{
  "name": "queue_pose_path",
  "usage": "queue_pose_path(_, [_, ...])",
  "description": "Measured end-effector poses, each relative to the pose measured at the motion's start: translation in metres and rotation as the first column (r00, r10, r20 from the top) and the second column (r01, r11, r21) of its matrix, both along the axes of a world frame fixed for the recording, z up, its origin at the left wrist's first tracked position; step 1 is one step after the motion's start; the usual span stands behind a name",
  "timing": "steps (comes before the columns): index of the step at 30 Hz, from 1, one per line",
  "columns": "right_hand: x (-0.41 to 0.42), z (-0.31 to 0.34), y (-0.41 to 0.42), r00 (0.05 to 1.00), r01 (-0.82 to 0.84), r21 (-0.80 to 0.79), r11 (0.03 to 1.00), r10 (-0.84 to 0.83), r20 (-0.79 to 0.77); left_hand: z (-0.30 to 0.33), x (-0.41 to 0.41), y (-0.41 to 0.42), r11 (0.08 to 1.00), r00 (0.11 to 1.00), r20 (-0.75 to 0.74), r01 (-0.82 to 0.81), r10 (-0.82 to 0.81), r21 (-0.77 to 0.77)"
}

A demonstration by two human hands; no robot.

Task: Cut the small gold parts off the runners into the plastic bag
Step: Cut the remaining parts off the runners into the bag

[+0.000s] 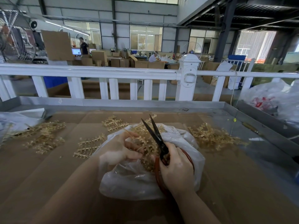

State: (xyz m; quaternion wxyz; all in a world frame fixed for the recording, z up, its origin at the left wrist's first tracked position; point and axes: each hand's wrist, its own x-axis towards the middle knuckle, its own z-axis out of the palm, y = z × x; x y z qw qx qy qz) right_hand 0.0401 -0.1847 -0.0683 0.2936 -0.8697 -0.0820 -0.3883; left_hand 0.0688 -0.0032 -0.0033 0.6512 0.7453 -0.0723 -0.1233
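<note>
Plastic bag (129, 180) lies at frame centre on cardboard-covered tabletop (48, 175), mouth open upward, small gold parts (148, 164) inside. Left hand (119, 151), fingers curled, pinches gold runner (142, 139) over bag mouth. Right hand (176, 168) grips red handles of scissors (157, 136), fingers wrapped round them; dark blades slightly apart, pointing toward upper frame, across runner. Loose runners (43, 136) heaped left of bag, more at right (212, 136) and behind (113, 123). White railing (97, 71) beyond tabletop
</note>
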Motion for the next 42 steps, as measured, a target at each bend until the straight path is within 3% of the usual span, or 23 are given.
queue_pose_path(2, [0.000, 0.000, 0.000, 1.000, -0.008, 0.003, 1.000, 0.008, -0.002, -0.001, 0.000, -0.003, 0.998, 0.999, 0.004, -0.038, 0.038, -0.047])
queue_pose_path(7, [0.001, -0.001, -0.001, 1.000, -0.019, 0.035, 0.999, 0.020, -0.018, -0.020, -0.002, -0.016, 0.937, 0.998, -0.049, -0.045, 0.030, -0.347])
queue_pose_path(12, [0.000, 0.000, -0.001, 0.999, -0.036, 0.041, 0.999, 0.037, -0.023, -0.038, 0.001, -0.031, 0.899, 0.985, -0.044, -0.168, 0.165, -0.404])
queue_pose_path(16, [0.000, 0.002, -0.002, 0.995, -0.090, 0.076, 0.993, 0.092, -0.034, -0.034, -0.002, -0.036, 0.952, 0.988, -0.017, -0.155, 0.156, -0.265])
queue_pose_path(19, [-0.001, 0.004, -0.001, 0.990, -0.141, 0.097, 0.985, 0.141, 0.009, -0.037, -0.002, -0.041, 0.958, 0.964, 0.048, -0.252, 0.260, -0.139])
queue_pose_path(26, [0.000, 0.002, -0.002, 0.986, -0.164, 0.090, 0.982, 0.165, -0.002, -0.041, 0.000, -0.046, 0.932, 0.957, -0.032, -0.290, 0.290, -0.219])
queue_pose_path(31, [-0.001, 0.002, -0.002, 0.988, -0.155, 0.106, 0.982, 0.156, 0.002, -0.035, -0.002, -0.041, 0.954, 0.966, -0.094, -0.253, 0.240, -0.160])
queue_pose_path(35, [-0.002, 0.003, -0.001, 0.989, -0.146, 0.102, 0.984, 0.146, -0.001, -0.031, -0.004, -0.042, 0.985, 0.987, -0.068, -0.148, 0.142, -0.090])
queue_pose_path(40, [-0.001, 0.004, -0.001, 0.991, -0.136, 0.087, 0.987, 0.136, 0.006, -0.030, -0.007, -0.047, 0.984, 0.984, 0.015, -0.178, 0.178, 0.025])
queue_pose_path(42, [-0.002, 0.003, -0.002, 0.990, -0.141, 0.095, 0.985, 0.141, 0.013, -0.029, -0.008, -0.047, 0.978, 0.978, 0.009, -0.207, 0.207, -0.019])
